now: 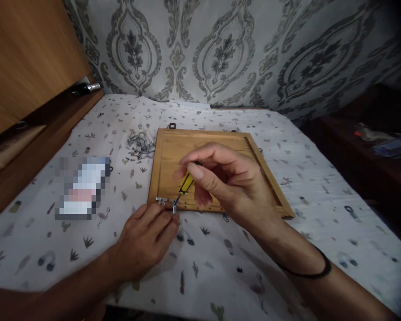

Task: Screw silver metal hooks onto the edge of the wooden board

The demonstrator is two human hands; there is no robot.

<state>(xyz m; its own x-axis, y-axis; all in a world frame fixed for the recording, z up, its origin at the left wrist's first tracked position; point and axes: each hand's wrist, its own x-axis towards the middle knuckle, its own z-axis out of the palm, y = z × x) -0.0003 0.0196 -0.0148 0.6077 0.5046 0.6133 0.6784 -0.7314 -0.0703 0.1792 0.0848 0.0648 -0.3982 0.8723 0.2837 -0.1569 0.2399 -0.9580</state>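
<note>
While the left hand (147,234) met a metal fitting (174,208) at the wooden panel's (173,156) near-left edge, the right hand (234,187) angled a screwdriver (187,182) onto it.
Contact presumably limited slippage. Right fingers gripped the screwdriver, wrist arched; left fingers lay bent, palm down, exact grip indeterminable.

Right hand (232,185) gripping yellow-black screwdriver (187,182), tip at metal fitting (174,207) on wooden panel (173,154).

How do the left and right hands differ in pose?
The left hand lies low at the near edge of the wooden panel; the right hand is raised over it. The left touches metal hardware, while the right grips a yellow-and-black screwdriver. Both are bare, fingers bent.
</note>
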